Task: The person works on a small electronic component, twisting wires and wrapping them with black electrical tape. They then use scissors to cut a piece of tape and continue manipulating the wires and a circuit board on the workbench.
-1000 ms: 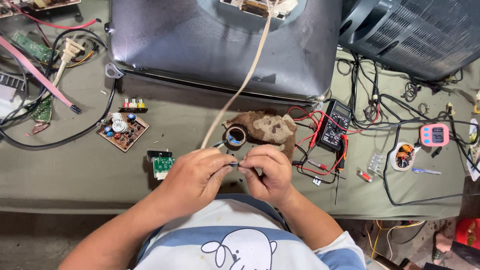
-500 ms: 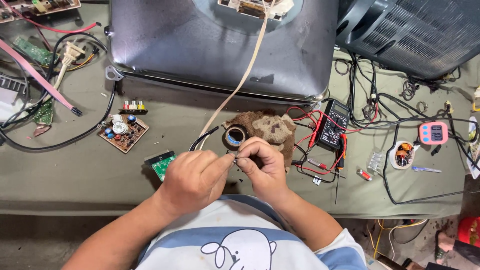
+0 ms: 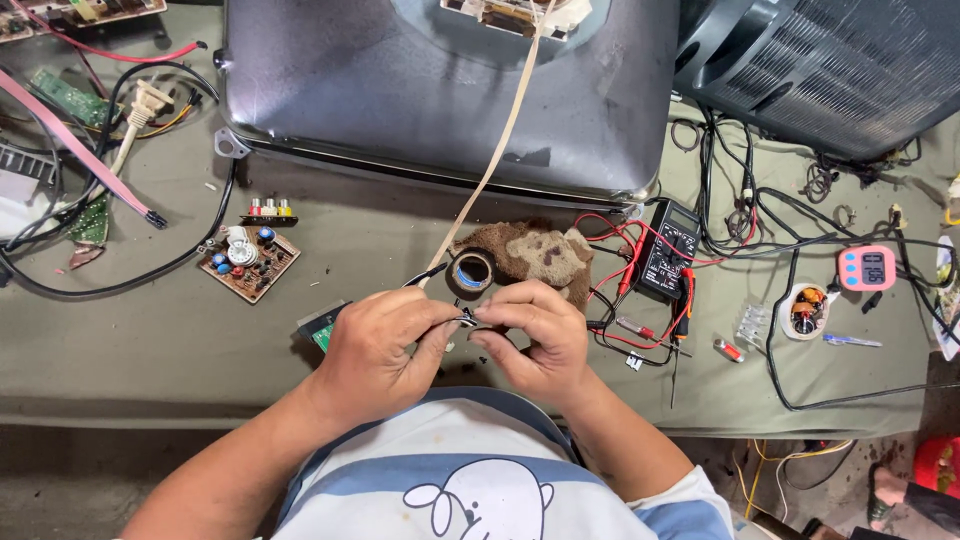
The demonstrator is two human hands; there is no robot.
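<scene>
My left hand (image 3: pixel 385 345) and my right hand (image 3: pixel 530 335) meet in front of my chest, fingertips pinched together on a small dark wire end (image 3: pixel 467 319). A flat beige cable (image 3: pixel 495 150) runs from that spot up to the back of a grey picture tube (image 3: pixel 440 90). A roll of black tape (image 3: pixel 471 272) lies just beyond my fingers on a brown rag (image 3: pixel 535 255). What exactly sits between my fingertips is mostly hidden.
A black multimeter (image 3: pixel 668 250) with red and black leads lies right of the rag. A brown circuit board (image 3: pixel 247 262) and a small green board (image 3: pixel 320 328) lie to the left. A pink timer (image 3: pixel 866 268), tangled black cables and a dark casing (image 3: pixel 840 70) fill the right side.
My hands have stayed together on the wire end, shifting slightly; the fingers have worked it a little closer to the tape roll.
</scene>
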